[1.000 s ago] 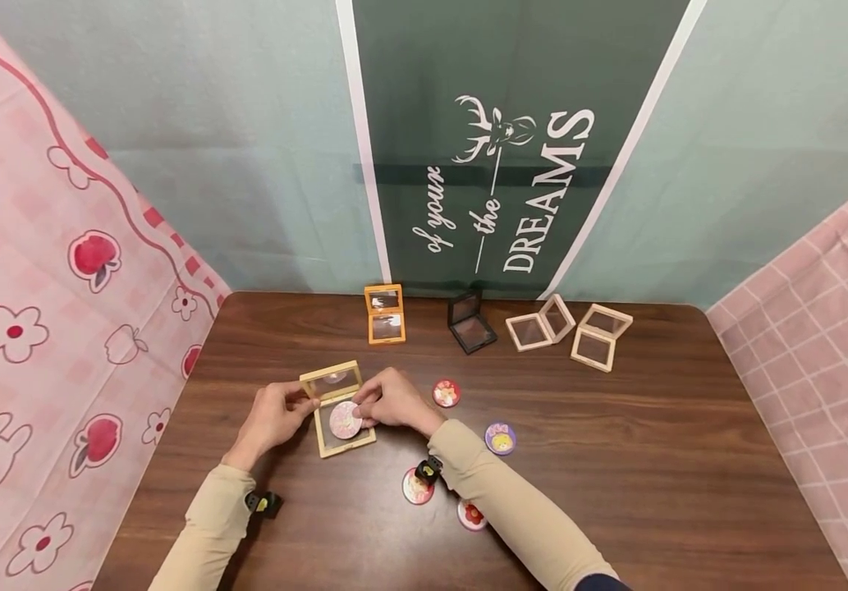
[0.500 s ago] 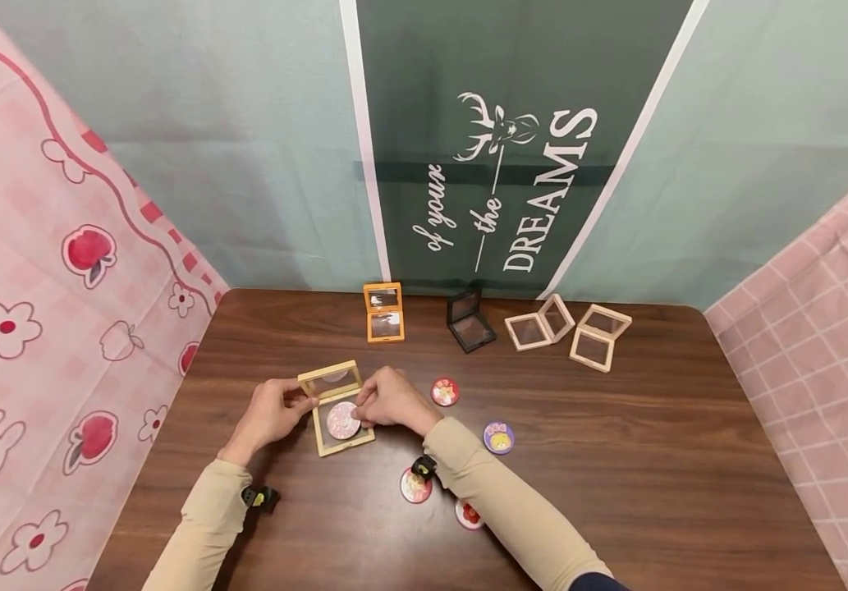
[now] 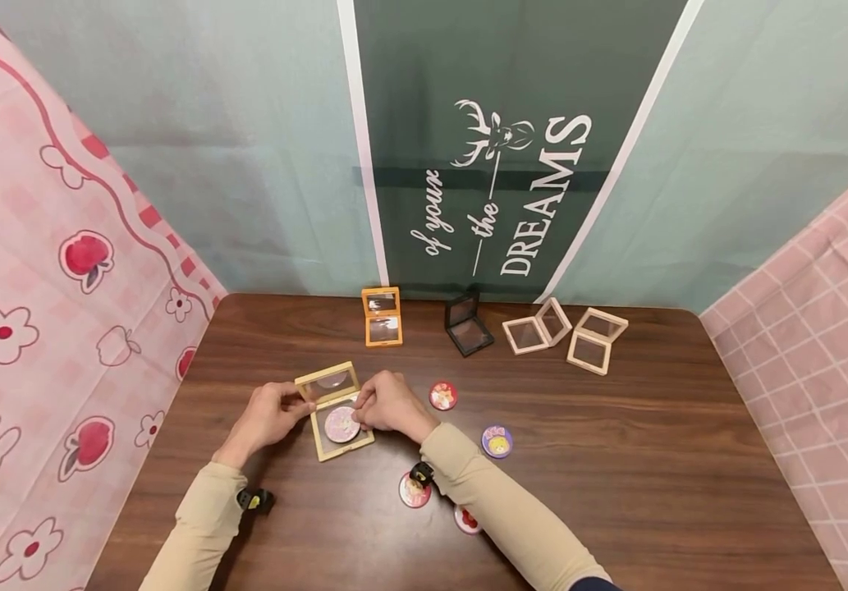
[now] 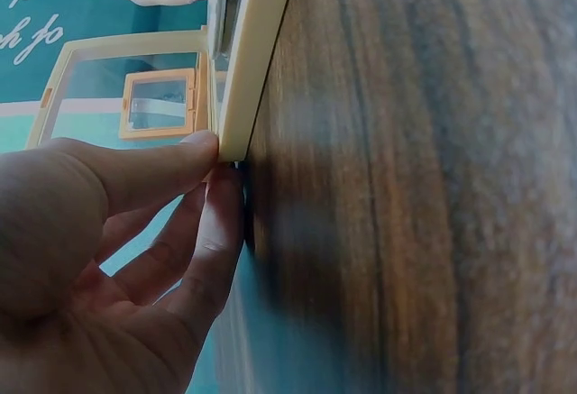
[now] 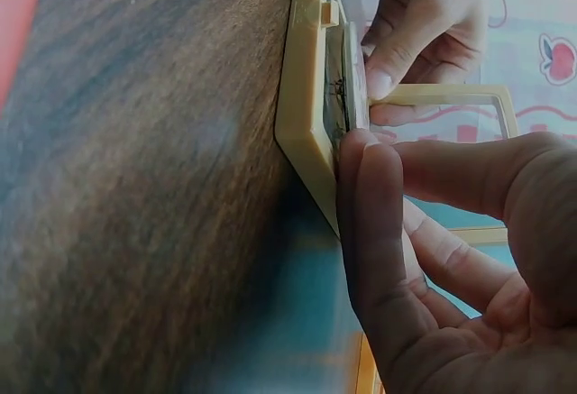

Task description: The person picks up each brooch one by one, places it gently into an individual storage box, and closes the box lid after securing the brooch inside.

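Observation:
A yellow hinged display case (image 3: 347, 450) with clear film windows stands open on the table, its lid raised at the back. My left hand (image 3: 270, 414) pinches its left corner near the hinge, thumb above and fingers at the side, as the left wrist view shows. Over the lower window is a round pink badge (image 3: 339, 425). My right hand (image 3: 392, 402) pinches the badge's right edge between thumb and fingertips. From the right wrist view, the badge (image 5: 355, 78) stands close to the film; whether its whole back touches is hidden.
Along the back stand an orange case (image 3: 382, 330), a black case (image 3: 469, 335) and two beige cases (image 3: 527, 332), all open. Loose badges lie right of my hands: red (image 3: 443, 396), purple (image 3: 497, 442), and two (image 3: 414, 492) partly under the right forearm.
The badge has shifted slightly left, toward the middle of the case's lower window, with my right hand still gripping its edge. My left hand keeps its place on the case.

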`<control>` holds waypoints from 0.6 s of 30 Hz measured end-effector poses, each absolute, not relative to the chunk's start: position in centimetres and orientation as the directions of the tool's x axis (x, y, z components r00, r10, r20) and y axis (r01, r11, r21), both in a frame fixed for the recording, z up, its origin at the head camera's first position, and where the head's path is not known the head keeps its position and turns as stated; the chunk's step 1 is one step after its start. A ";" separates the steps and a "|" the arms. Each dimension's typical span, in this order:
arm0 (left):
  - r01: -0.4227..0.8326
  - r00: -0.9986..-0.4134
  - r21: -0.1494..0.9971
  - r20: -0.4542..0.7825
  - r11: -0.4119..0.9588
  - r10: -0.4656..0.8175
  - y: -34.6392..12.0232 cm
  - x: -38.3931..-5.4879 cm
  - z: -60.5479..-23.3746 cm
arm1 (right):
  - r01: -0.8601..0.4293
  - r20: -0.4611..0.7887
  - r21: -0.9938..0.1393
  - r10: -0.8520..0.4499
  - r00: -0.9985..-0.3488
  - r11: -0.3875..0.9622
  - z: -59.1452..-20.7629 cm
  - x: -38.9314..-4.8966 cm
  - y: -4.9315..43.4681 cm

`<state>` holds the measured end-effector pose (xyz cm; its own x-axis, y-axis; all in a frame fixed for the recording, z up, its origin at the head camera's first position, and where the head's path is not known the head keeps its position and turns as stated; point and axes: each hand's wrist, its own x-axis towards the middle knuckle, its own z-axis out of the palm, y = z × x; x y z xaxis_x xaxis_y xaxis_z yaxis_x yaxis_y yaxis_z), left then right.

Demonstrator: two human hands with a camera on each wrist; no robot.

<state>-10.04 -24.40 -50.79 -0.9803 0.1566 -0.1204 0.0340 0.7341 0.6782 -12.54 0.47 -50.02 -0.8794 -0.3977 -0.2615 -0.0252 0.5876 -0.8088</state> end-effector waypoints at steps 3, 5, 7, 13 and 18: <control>0.031 -0.981 0.675 -0.122 0.738 0.152 -24.4 -10.0 -50.7 | -0.055 -0.237 -0.808 -0.409 -0.881 0.587 -49.9 -12.5 0.6; 0.025 -0.981 0.674 -0.125 0.739 0.147 -24.3 -9.9 -50.7 | -0.082 -0.214 -0.805 -0.416 -0.884 0.588 -49.9 -12.4 0.7; 0.021 -0.981 0.675 -0.129 0.738 0.146 -24.3 -9.9 -50.7 | -0.109 -0.191 -0.799 -0.421 -0.886 0.591 -49.8 -12.3 0.9; 0.022 -0.978 0.685 -0.138 0.728 0.160 -24.2 -9.7 -50.7 | -0.132 -0.187 -0.784 -0.433 -0.882 0.606 -50.0 -11.9 1.2; 0.051 -0.976 0.692 -0.117 0.720 0.181 -24.2 -9.8 -50.4 | -0.149 -0.211 -0.757 -0.453 -0.866 0.637 -49.7 -11.9 1.4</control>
<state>-9.79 -24.24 -50.44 -0.9764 0.1813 -0.1170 0.0508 0.7199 0.6923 -11.87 1.38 -49.72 -0.8661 -0.4531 -0.2112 -0.1486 0.6368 -0.7566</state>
